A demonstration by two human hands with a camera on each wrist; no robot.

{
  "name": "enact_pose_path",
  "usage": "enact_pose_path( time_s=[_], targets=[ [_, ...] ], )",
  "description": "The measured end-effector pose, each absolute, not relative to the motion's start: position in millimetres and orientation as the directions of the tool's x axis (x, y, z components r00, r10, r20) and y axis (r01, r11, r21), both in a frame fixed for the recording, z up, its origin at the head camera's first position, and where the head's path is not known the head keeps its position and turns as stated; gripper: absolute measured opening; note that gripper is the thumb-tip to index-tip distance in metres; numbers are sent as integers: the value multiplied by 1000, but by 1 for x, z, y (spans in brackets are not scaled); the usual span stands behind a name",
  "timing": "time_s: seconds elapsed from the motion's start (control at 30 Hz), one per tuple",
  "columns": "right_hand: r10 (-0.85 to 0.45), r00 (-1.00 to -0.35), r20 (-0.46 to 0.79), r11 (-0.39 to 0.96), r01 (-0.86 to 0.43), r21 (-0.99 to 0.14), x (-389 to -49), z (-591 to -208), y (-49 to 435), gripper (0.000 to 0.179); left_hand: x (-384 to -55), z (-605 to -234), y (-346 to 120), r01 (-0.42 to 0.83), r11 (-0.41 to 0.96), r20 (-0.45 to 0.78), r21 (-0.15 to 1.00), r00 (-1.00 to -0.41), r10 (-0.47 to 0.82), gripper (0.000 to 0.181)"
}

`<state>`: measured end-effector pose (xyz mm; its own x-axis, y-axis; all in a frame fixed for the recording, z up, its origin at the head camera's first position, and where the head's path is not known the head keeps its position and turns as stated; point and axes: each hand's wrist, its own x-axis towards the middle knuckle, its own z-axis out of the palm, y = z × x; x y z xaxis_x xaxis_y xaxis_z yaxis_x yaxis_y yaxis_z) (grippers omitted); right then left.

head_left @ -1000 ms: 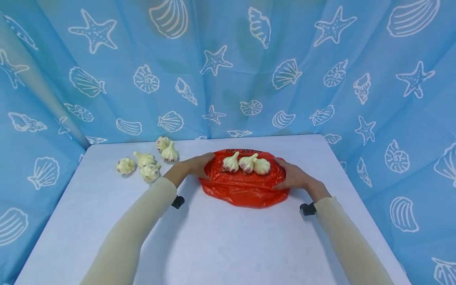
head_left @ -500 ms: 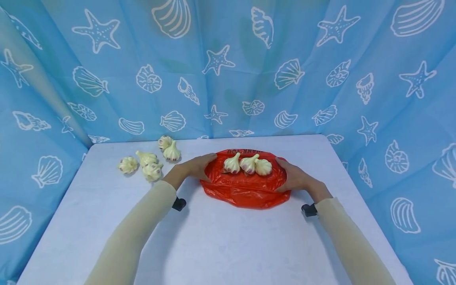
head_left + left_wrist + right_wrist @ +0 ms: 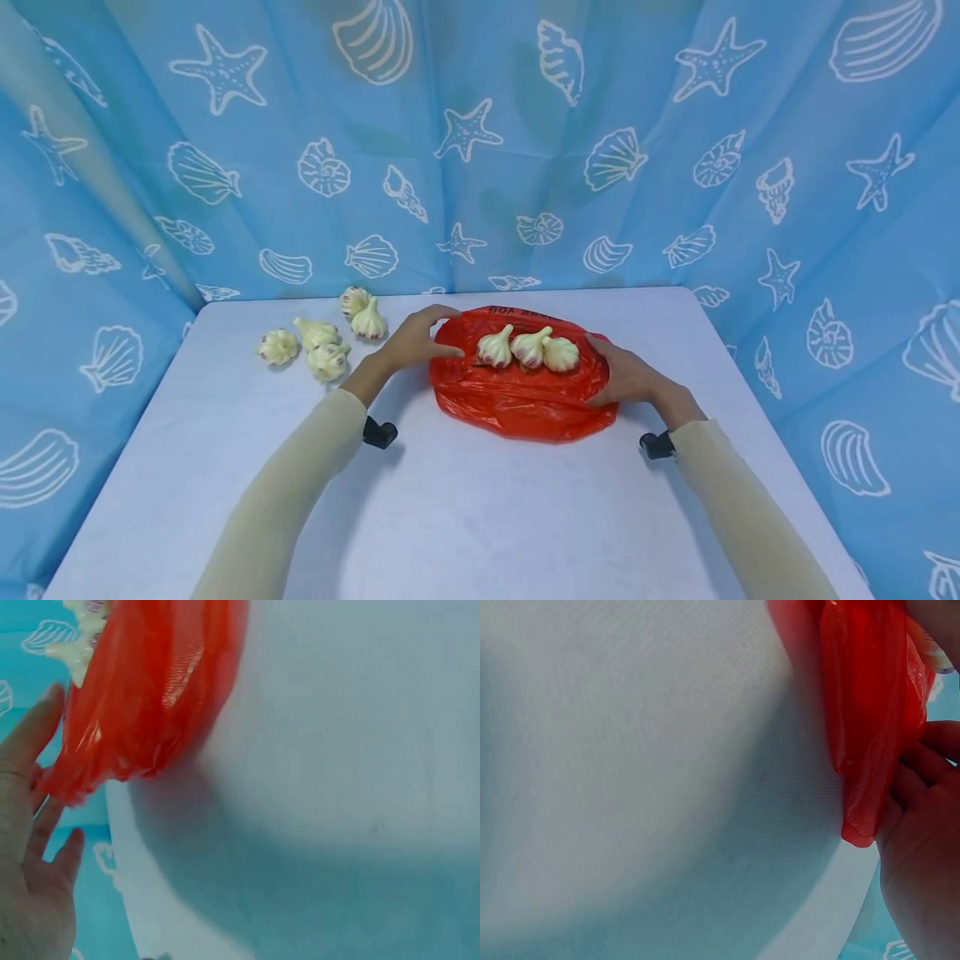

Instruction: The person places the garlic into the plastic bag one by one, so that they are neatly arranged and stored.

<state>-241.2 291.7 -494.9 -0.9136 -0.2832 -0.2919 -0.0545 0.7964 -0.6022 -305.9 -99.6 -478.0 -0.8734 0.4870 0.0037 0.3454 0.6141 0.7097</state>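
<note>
A red plastic bag (image 3: pixel 517 417) with dark lettering lies toward the back of the table. Three garlic bulbs (image 3: pixel 528 348) rest in a row on top of it. At the bag's left end is my left hand (image 3: pixel 414 340), its thumb spread apart from the fingers; in the left wrist view the fingers (image 3: pixel 46 825) touch the crumpled end of the bag. My right hand (image 3: pixel 628 373) holds the right end, thumb on the near side and fingers around the far side. The fingers (image 3: pixel 922 769) partly disappear behind the red plastic in the right wrist view.
Several more garlic bulbs (image 3: pixel 318 337) lie to the left of the bag at the back of the white table (image 3: pixel 480 517). A blue curtain (image 3: pixel 480 150) with shells and starfish hangs behind and on both sides. A dark wrist mount (image 3: pixel 379 433) sits under the left wrist.
My left hand has moved slightly back and its thumb has come up off the bag's near edge. My right hand stays at its end. The whole view has shifted a little.
</note>
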Motion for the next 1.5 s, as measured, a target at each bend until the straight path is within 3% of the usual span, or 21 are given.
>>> enact_pose_path(
  time_s=[0.17,0.37,0.57,0.87,1.17,1.5],
  targets=[
    [-288,-914,-286,794,-61,-604,-239,-496,294,134,-304,-470,-109,362,565,100,742,-892,441,60],
    [-282,-916,-285,797,-58,-602,-232,-501,303,135,-304,-472,-127,394,589,129,706,-889,440,53],
    [-286,-919,-272,796,-69,-602,-231,-504,304,134,-305,-473,-152,313,629,125,711,-937,325,46],
    [-278,-920,-277,783,-50,-620,-231,-503,302,135,-307,-474,-185,400,625,323,671,-916,240,48],
    [-283,-921,-269,787,-63,-613,-235,-503,299,134,-311,-472,-200,232,725,185,648,-972,145,59],
    [-290,-921,-262,783,-71,-618,-239,-503,295,134,-315,-474,-204,169,773,125,612,-985,116,60]
  ],
)
